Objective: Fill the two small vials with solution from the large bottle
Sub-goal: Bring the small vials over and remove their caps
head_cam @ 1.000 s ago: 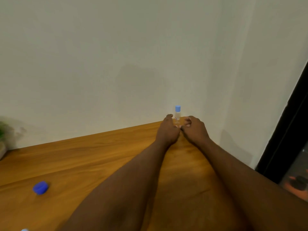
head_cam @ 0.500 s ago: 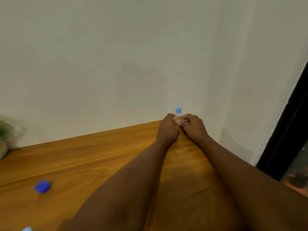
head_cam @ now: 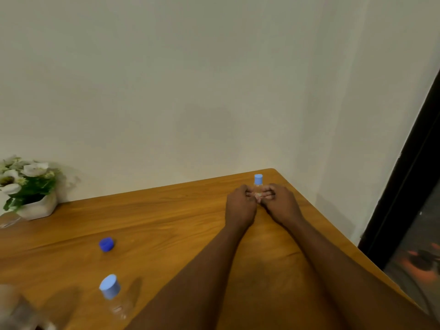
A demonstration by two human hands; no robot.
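A small clear vial with a light blue cap (head_cam: 258,183) stands near the far right corner of the wooden table (head_cam: 166,217). My left hand (head_cam: 240,206) and my right hand (head_cam: 279,204) both have their fingers curled round its body, so only the cap and neck show. A second small vial with a light blue cap (head_cam: 114,296) stands at the near left. A loose dark blue cap (head_cam: 106,244) lies on the table behind it. A blurred clear object (head_cam: 16,310) at the bottom left corner may be the large bottle.
A white pot of white flowers (head_cam: 28,189) stands at the far left against the wall. The table's right edge (head_cam: 357,248) drops off close to my right arm, with a dark door frame (head_cam: 404,177) beyond.
The camera has tilted down and left, bringing the second vial, the flower pot and the bottom left object into view. Both hands went from resting beside the far vial to closing round it.
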